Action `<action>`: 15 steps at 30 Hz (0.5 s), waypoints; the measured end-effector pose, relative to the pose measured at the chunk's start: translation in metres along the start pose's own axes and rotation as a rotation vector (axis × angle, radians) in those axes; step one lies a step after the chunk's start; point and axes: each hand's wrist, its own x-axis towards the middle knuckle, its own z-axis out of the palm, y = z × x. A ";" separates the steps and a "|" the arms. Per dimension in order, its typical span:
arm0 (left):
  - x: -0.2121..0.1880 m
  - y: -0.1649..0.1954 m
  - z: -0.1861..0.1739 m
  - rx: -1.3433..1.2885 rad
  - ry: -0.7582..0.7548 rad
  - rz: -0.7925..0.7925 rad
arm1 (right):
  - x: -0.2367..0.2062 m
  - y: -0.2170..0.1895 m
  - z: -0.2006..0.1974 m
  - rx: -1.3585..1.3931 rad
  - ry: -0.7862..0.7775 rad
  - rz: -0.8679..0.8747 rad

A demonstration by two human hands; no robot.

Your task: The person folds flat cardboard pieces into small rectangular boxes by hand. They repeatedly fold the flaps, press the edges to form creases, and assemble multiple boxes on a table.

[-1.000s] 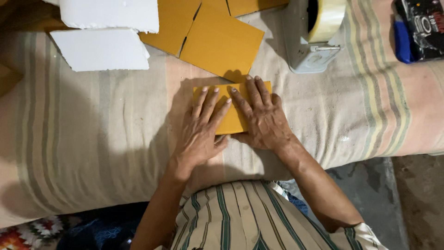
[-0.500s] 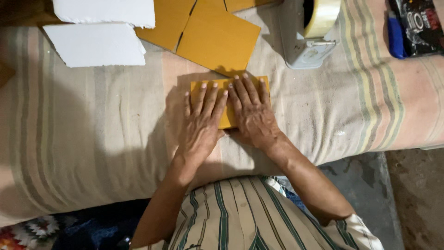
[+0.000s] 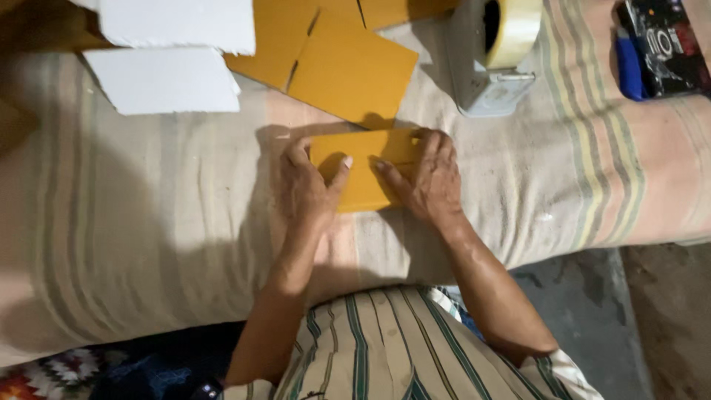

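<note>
A small folded piece of yellow-brown cardboard (image 3: 361,169) lies on a striped cloth-covered surface (image 3: 148,222). My left hand (image 3: 306,187) grips its left edge, fingers curled over the top corner and thumb resting on the face. My right hand (image 3: 427,178) holds the right edge the same way, fingers wrapped around the side, thumb pointing inward on the cardboard. Both hands sit on the piece, one at each end.
Larger flat cardboard sheets (image 3: 348,67) lie just beyond the hands. Two white foam slabs (image 3: 167,78) rest at the back left. A tape dispenser with a roll of clear tape (image 3: 495,55) stands at the back right, beside a dark packet (image 3: 659,48).
My hands lay flat and close together on top of the cardboard; now they have spread to its left and right edges and grip it, leaving the middle uncovered.
</note>
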 end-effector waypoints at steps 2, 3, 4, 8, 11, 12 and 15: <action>0.000 0.003 -0.001 0.072 0.043 0.109 | -0.002 0.003 0.001 0.001 0.032 0.001; 0.000 0.004 -0.004 0.106 0.059 0.159 | -0.004 0.006 0.001 0.031 0.065 -0.056; 0.000 0.005 -0.006 0.093 0.010 0.095 | -0.005 0.009 0.000 0.065 0.093 -0.115; -0.009 0.010 -0.012 -0.063 -0.119 -0.063 | -0.018 0.015 -0.003 0.093 0.164 -0.215; -0.018 0.012 -0.011 -0.443 -0.068 0.027 | -0.027 0.016 -0.009 0.362 0.149 -0.137; -0.020 0.012 -0.010 -0.599 -0.040 0.066 | -0.029 0.015 -0.012 0.368 0.134 -0.083; -0.020 0.008 -0.004 -0.679 -0.109 0.074 | -0.025 0.012 -0.015 0.328 0.106 -0.012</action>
